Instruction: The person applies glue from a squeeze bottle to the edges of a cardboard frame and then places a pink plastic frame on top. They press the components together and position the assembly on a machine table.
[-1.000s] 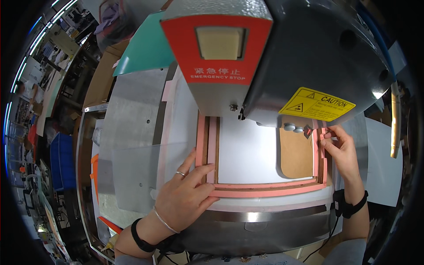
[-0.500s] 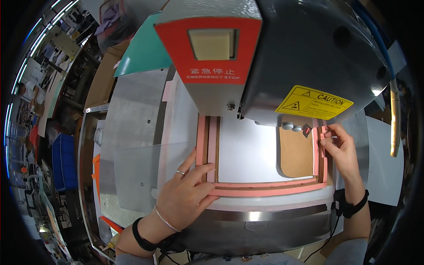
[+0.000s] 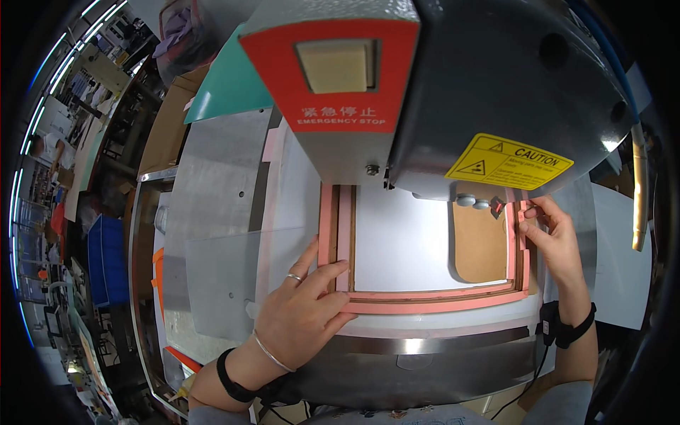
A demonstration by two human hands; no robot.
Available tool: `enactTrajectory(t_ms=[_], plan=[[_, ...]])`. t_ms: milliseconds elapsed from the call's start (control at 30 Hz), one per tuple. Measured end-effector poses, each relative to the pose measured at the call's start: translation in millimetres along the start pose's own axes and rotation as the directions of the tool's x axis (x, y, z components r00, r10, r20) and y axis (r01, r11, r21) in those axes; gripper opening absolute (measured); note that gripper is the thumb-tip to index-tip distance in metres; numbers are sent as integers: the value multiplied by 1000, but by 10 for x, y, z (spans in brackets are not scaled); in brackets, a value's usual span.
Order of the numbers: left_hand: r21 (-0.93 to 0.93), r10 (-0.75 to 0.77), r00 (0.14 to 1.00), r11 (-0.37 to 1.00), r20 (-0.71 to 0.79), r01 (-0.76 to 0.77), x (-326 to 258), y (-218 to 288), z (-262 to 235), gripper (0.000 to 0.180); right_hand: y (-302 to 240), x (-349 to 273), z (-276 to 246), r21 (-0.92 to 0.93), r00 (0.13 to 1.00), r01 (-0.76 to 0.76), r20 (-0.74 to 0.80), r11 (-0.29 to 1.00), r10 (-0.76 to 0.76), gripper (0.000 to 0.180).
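Observation:
A flat rectangular frame [image 3: 425, 306] edged with pink strips lies on the machine bed under the machine head. Inside it are a white sheet [image 3: 404, 241] and a brown board piece [image 3: 482, 244] with rounded corners. My left hand [image 3: 301, 304] rests on the frame's near left corner, fingers spread, with a ring and a bracelet on it. At the right side, my right hand [image 3: 554, 237] has its thumb and fingers closed on the frame's pink edge. The machine head hides the frame's far side.
The dark grey machine head [image 3: 510, 78] hangs close above the frame, beside a red panel [image 3: 340, 78] with a pale square button. A metal table [image 3: 212, 177] and clear plastic sheet lie left. Further left stand a blue crate [image 3: 108, 258] and cardboard box [image 3: 170, 120].
The whole view has shifted slightly. Both hands keep their places on the frame, with no clear movement of it.

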State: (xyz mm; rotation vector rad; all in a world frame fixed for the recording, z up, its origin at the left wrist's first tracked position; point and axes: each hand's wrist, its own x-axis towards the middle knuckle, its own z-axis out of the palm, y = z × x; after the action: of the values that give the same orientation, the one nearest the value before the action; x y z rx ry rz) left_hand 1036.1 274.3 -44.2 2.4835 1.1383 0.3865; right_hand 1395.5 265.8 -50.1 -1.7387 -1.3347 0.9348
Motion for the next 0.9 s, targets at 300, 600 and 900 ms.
enactTrajectory(t_ms=[300, 600, 900], plan=[[15, 31, 999, 999, -14, -31, -14, -25, 3, 20, 7, -3, 1, -4, 1000, 25, 5, 1000, -25, 51], [41, 72, 997, 997, 13, -72, -4, -54, -35, 18, -3, -8, -3, -13, 1000, 29, 5, 999, -29, 50], [32, 57, 998, 998, 9, -57, 17, -39, -53, 21, -26, -22, 0, -15, 999, 40, -6, 999, -40, 49]])
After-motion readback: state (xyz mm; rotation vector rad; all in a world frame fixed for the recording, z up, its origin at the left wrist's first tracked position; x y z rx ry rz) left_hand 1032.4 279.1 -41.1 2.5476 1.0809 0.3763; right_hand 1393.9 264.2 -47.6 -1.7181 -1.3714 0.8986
